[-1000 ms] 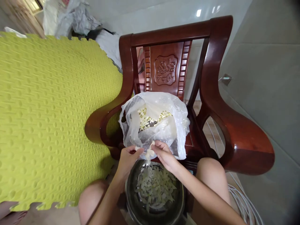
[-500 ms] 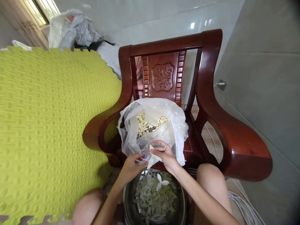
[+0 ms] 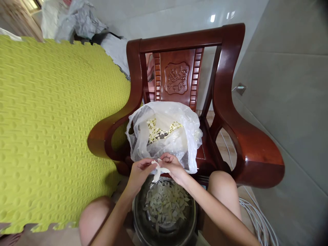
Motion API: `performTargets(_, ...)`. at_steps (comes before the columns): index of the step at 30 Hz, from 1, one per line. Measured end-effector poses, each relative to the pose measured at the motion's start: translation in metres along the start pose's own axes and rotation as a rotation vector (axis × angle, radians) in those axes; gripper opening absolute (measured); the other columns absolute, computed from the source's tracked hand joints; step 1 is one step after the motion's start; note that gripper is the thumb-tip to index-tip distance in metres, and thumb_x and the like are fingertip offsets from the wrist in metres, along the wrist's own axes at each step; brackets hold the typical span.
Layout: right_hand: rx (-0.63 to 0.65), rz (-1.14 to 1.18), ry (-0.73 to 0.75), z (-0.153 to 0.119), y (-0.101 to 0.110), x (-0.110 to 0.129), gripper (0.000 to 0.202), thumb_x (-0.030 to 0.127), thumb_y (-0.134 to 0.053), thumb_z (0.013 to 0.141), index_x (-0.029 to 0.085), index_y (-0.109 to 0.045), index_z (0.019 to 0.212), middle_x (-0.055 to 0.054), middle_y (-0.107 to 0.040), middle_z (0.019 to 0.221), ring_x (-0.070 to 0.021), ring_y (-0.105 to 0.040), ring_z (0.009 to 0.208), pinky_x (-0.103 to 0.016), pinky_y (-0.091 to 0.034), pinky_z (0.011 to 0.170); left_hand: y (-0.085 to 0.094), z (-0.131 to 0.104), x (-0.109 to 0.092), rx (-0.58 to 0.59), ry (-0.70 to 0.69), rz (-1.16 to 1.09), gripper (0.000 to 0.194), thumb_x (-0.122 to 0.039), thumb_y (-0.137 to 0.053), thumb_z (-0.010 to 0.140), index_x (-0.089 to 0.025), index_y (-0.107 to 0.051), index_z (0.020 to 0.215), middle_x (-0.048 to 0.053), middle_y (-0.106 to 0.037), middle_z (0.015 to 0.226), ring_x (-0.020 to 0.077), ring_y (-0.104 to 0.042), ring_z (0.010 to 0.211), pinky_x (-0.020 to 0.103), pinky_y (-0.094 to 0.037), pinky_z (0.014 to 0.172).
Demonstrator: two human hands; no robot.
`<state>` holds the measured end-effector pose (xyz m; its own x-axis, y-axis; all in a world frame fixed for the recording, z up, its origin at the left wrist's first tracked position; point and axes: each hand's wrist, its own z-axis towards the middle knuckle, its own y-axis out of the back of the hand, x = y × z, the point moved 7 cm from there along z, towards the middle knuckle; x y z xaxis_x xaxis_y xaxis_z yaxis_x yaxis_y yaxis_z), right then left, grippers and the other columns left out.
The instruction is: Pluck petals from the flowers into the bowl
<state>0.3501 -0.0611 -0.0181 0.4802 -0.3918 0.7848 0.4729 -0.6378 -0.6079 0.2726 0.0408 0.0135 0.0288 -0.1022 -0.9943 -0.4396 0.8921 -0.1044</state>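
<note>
At the left there is a yellow-green foam mat [image 3: 61, 119], beside the wooden chair [image 3: 256, 150]. Next is the left hand [image 3: 138, 172], its fingers pinching one white flower [image 3: 157, 172] – this flower is between both hands, above the metal bowl [image 3: 137, 227] with many pale flowers [image 3: 166, 203]. Behind, on the chair seat, the open plastic bag [image 3: 193, 147] contains more flowers [image 3: 155, 133]. The right hand [image 3: 175, 169] also grasps the white flower with its fingers.

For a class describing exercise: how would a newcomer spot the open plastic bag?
Find the dark-red wooden chair. On it sits a whitish plastic bag, with small pale pieces inside. Unlike the round metal bowl below, it is crumpled and translucent.
</note>
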Motion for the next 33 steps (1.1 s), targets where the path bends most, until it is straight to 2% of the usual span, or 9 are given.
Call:
performTargets(5, -0.112, 0.050, 0.050, 0.013, 0.023, -0.002, 0.041, 0.044, -0.084, 0.054, 0.022, -0.059, 0.080, 0.000, -0.067, 0.075, -0.0170, -0.065, 0.075, -0.029, -0.053, 0.071, 0.023, 0.001, -0.014, -0.215, -0.081, -0.162, 0.027, -0.044, -0.069, 0.076, -0.017, -0.065, 0.076, -0.001, -0.070, 0.072, 0.0116, -0.063, 0.065, 0.022, -0.050, 0.066)
performTargets(8, -0.153, -0.001, 0.059, 0.023, 0.038, -0.006, 0.042, 0.045, -0.082, 0.056, 0.021, -0.060, 0.083, -0.002, -0.068, 0.075, -0.0176, -0.065, 0.072, -0.031, -0.053, 0.071, 0.039, 0.000, -0.022, -0.318, -0.111, -0.200, 0.028, -0.037, -0.075, 0.071, -0.017, -0.063, 0.085, -0.001, -0.072, 0.071, 0.0108, -0.064, 0.062, 0.021, -0.050, 0.065)
performTargets(13, -0.171, -0.179, 0.082, 0.033, 0.050, -0.024, 0.035, 0.048, -0.078, 0.062, 0.021, -0.059, 0.072, 0.003, -0.063, 0.061, -0.0136, -0.059, 0.057, -0.026, -0.047, 0.056, 0.055, 0.000, -0.030, -0.408, -0.143, -0.268, 0.059, -0.030, -0.080, 0.067, -0.014, -0.055, 0.118, 0.002, -0.075, 0.073, 0.0130, -0.068, 0.068, 0.025, -0.052, 0.073)
performTargets(17, -0.005, -0.363, 0.043, 0.029, 0.034, -0.037, 0.035, 0.034, -0.089, 0.043, 0.019, -0.060, 0.054, 0.005, -0.056, 0.047, -0.0133, -0.051, 0.046, -0.025, -0.039, 0.048, 0.055, 0.006, -0.034, -0.345, -0.123, -0.187, 0.078, -0.025, -0.082, 0.063, -0.013, -0.049, 0.132, 0.000, -0.075, 0.074, 0.0123, -0.068, 0.073, 0.027, -0.051, 0.081)
performTargets(18, 0.034, -0.401, 0.047, 0.027, 0.029, -0.035, 0.034, 0.032, -0.090, 0.043, 0.019, -0.060, 0.051, 0.005, -0.055, 0.045, -0.0132, -0.050, 0.046, -0.025, -0.040, 0.049, 0.053, 0.007, -0.032, -0.315, -0.090, -0.156, 0.081, -0.025, -0.083, 0.061, -0.013, -0.048, 0.133, -0.001, -0.074, 0.073, 0.0123, -0.068, 0.071, 0.027, -0.051, 0.080)
performTargets(21, 0.101, -0.471, 0.101, 0.021, 0.013, -0.020, 0.026, 0.042, -0.079, 0.066, 0.020, -0.067, 0.059, 0.002, -0.061, 0.056, -0.0144, -0.054, 0.056, -0.026, -0.044, 0.060, 0.048, 0.006, -0.026, -0.276, -0.017, -0.053, 0.083, -0.027, -0.085, 0.055, -0.012, -0.050, 0.130, -0.003, -0.072, 0.067, 0.0124, -0.064, 0.061, 0.025, -0.052, 0.069)
performTargets(24, 0.171, -0.490, 0.142, 0.017, 0.000, -0.004, 0.033, 0.051, -0.061, 0.083, 0.021, -0.074, 0.085, -0.003, -0.070, 0.083, -0.0180, -0.062, 0.075, -0.030, -0.047, 0.072, 0.041, 0.005, -0.015, -0.266, 0.022, 0.034, 0.072, -0.026, -0.086, 0.053, -0.014, -0.053, 0.116, -0.003, -0.070, 0.063, 0.0133, -0.063, 0.057, 0.024, -0.050, 0.061)
performTargets(28, 0.239, -0.496, 0.152, 0.011, -0.008, 0.002, 0.032, 0.046, -0.069, 0.078, 0.022, -0.073, 0.100, -0.005, -0.071, 0.098, -0.0207, -0.064, 0.091, -0.032, -0.048, 0.082, 0.029, 0.007, 0.001, -0.225, 0.046, 0.051, 0.061, -0.026, -0.085, 0.055, -0.016, -0.050, 0.103, -0.002, -0.070, 0.063, 0.0138, -0.064, 0.056, 0.024, -0.049, 0.059)
performTargets(33, 0.217, -0.506, 0.167, 0.010, -0.007, -0.002, 0.030, 0.043, -0.069, 0.079, 0.022, -0.074, 0.099, -0.006, -0.073, 0.098, -0.0214, -0.066, 0.087, -0.034, -0.050, 0.080, 0.019, 0.009, 0.005, -0.150, 0.028, 0.041, 0.059, -0.030, -0.080, 0.062, -0.017, -0.049, 0.110, 0.000, -0.072, 0.070, 0.0150, -0.066, 0.060, 0.024, -0.048, 0.060)
